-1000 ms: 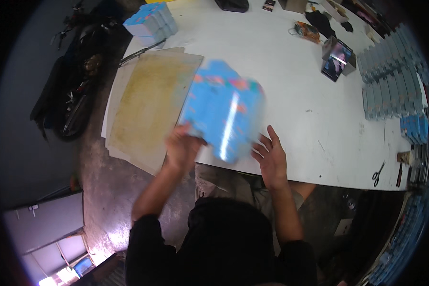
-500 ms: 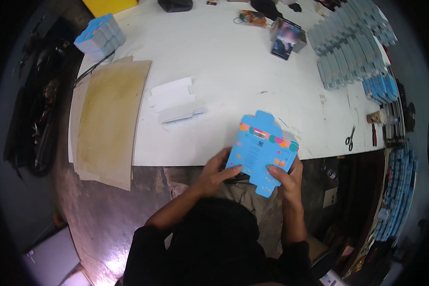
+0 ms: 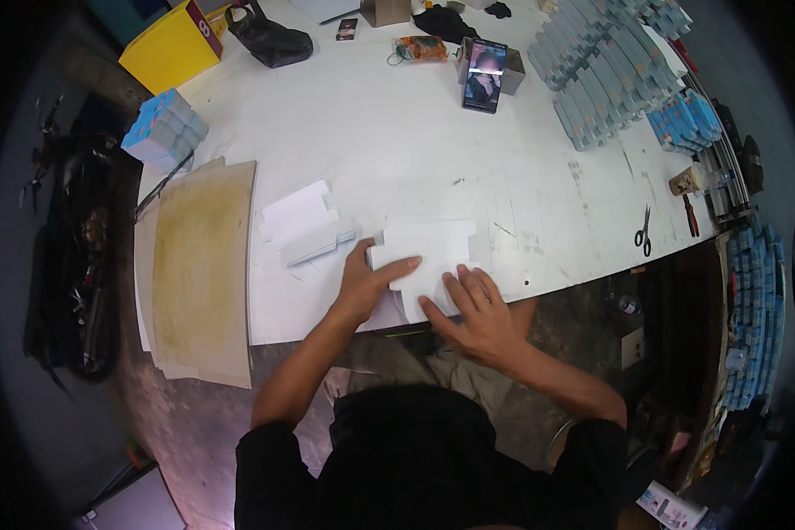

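A flat carton blank lies at the near edge of the white table, its plain white inner side up. My left hand grips its left edge, thumb on top and fingers at the side. Spread across the carton's lower right part, the fingers of my right hand press on it without wrapping round. Just left of my left hand, a second white carton piece rests on the table, with a folded flap along its near side.
Big brown boards overhang the table's left edge. Stacked blue cartons stand behind them. Rows of grey-sided cartons fill the back right. Scissors and red-handled pliers lie at right. A phone leans on a box.
The carton has gone from raised with its blue printed side up to lying on the table, white side up. My right hand has shifted from its right edge onto its face.
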A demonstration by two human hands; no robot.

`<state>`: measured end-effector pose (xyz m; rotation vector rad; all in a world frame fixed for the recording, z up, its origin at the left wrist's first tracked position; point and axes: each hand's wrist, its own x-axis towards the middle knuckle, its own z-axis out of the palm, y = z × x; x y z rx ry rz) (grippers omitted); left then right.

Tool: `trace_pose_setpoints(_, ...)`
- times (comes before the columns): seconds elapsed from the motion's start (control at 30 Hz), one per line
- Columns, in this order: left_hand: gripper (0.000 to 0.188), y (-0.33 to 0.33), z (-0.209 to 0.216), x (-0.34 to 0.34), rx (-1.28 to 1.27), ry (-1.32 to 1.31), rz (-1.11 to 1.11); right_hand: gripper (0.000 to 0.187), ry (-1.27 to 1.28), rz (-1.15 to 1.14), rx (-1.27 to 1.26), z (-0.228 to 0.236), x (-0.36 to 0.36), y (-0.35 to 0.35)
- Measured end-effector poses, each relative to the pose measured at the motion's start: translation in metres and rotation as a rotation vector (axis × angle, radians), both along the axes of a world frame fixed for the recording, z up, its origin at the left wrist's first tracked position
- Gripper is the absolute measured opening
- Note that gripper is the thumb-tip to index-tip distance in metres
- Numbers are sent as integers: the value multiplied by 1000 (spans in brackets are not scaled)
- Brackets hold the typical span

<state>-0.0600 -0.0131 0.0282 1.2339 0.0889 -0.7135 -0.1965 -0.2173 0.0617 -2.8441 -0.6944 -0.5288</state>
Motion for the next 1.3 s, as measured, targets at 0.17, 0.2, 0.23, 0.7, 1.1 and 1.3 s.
trace_pose_setpoints(0.17, 89, 9, 1, 10, -46, -798, -20, 122, 220, -405, 724, -7, 16, -27)
trace_pose_setpoints(0.2, 93, 9, -1, 14, 21, -954, -63, 126, 363, -349, 853, -11, 24, -31)
trace_pose_setpoints(0.23, 95, 6, -4, 18, 63, -1030, -102, 125, 419, -292, 916, -25, 30, -36)
trace_pose_setpoints(0.7, 138, 16, -45, -21, 61, -843, 14, 114, 512, -94, 756, -43, 57, -39)
trace_pose_setpoints(1.1, 126, 16, -42, -44, 205, -956, -70, 108, 471, -73, 813, -42, 40, -23)
trace_pose_setpoints(1.3, 112, 19, -43, -37, 291, -923, -43, 89, 513, -64, 881, -43, 45, -33)
